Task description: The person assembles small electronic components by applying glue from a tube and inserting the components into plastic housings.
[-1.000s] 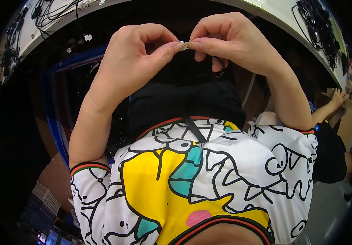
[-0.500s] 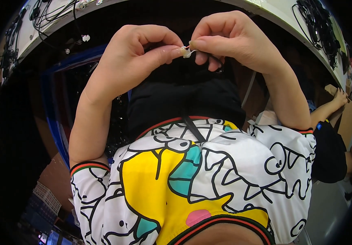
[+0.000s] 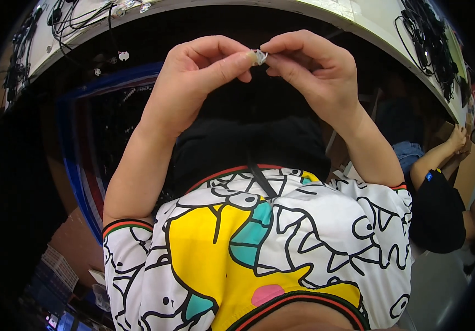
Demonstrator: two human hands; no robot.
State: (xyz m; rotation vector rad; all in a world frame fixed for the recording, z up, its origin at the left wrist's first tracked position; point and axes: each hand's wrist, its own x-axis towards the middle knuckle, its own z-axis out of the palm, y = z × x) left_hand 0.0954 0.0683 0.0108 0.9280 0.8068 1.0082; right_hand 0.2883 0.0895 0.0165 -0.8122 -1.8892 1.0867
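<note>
My left hand (image 3: 207,69) pinches a small whitish piece (image 3: 259,57) between thumb and forefinger, above my dark-clothed lap. Its exact kind is too small to make out. A thin white wire (image 3: 265,57) curves out of its right side. Close against that side, my right hand (image 3: 317,69) is closed, its thumb and fingertips pinching at the wire. The fingers hide most of the wire and whatever continues from it.
A white table edge (image 3: 325,14) arcs across the far side. Black cables with small white ends (image 3: 123,55) hang over its left; a black cable bundle (image 3: 430,49) lies right. A blue-rimmed container (image 3: 74,165) stands left. Another person's arm (image 3: 438,157) reaches toward cardboard at right.
Both hands have come closer together around the small piece. My right hand has moved down and slightly right, its fingers more curled. The black cable below it no longer shows.
</note>
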